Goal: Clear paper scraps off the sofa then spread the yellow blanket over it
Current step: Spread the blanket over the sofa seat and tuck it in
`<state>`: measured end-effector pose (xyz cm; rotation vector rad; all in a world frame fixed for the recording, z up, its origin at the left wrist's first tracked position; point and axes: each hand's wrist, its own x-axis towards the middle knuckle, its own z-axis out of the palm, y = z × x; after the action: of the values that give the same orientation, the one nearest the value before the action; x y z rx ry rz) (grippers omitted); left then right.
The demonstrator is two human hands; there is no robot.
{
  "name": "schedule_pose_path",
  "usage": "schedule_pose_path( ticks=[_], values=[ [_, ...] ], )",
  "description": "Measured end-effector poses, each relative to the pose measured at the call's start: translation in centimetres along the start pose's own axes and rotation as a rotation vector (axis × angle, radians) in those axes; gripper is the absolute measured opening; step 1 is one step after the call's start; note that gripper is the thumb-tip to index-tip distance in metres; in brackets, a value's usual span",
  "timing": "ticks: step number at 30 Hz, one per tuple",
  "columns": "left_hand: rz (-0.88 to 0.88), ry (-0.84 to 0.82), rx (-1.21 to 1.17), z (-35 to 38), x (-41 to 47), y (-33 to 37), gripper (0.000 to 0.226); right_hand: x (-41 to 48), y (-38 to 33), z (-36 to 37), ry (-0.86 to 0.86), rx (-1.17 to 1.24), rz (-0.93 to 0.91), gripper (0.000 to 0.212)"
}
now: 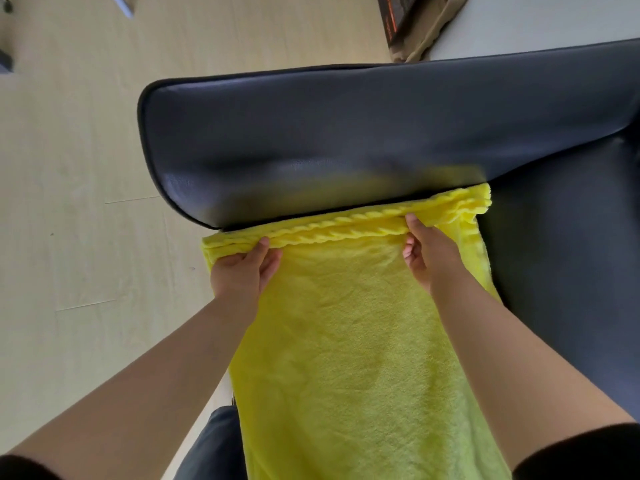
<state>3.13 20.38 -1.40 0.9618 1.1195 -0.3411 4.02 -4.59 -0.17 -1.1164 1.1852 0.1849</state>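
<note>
Two bare hands hold one yellow fleece blanket (pixel 346 341) at the near edge of a single dark navy leather sofa (pixel 311 133). The left hand (pixel 242 268) pinches the blanket's bunched top hem near its left corner, thumb on top and fingers (pixel 273 268) curled beneath. The right hand (pixel 429 252) grips the same hem farther right, its fingers (pixel 410 251) wrapped round the fold. The hem, stacked in several rippled layers, runs just beside the lower edge of the sofa's long padded panel, and its right corner touches the sofa's dark surface. The rest of the blanket hangs down in one broad sheet between the two forearms towards the camera. Pale wooden floor (pixel 69 168) fills the left side. One dark box with orange markings (pixel 398 19) lies at the top edge, beyond the sofa's far edge.
</note>
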Motion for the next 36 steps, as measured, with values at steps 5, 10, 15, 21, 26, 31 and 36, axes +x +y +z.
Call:
schedule_pose_path(
  ticks=[5,10,15,21,26,31,36],
  values=[
    [0.076,-0.004,0.108,-0.8,-0.5,-0.4,0.017,-1.0,0.9,-0.6,0.027,0.009,0.02,0.015],
    [0.047,0.015,0.024,-0.6,0.4,0.9,0.013,-1.0,0.8,-0.1,0.033,0.022,0.026,0.021],
    [0.091,0.019,0.149,-1.1,0.1,1.0,0.015,-0.6,0.4,0.4,0.091,0.05,0.045,0.021],
    [0.067,0.185,-0.04,-1.1,-0.5,1.6,0.016,-0.8,0.2,0.1,0.127,0.059,-0.033,0.015],
    [-0.005,0.238,0.06,-2.2,-1.2,0.1,0.019,-1.7,0.3,-1.6,0.165,0.071,-0.069,0.015],
    [0.029,0.197,0.046,-4.1,-3.1,-2.0,0.005,-3.1,1.8,-4.3,0.27,-0.056,-0.092,0.022],
    [0.033,0.18,0.077,-6.4,-6.7,-5.0,0.015,-5.6,3.9,-8.2,0.324,-0.142,-0.196,0.028]
  ],
)
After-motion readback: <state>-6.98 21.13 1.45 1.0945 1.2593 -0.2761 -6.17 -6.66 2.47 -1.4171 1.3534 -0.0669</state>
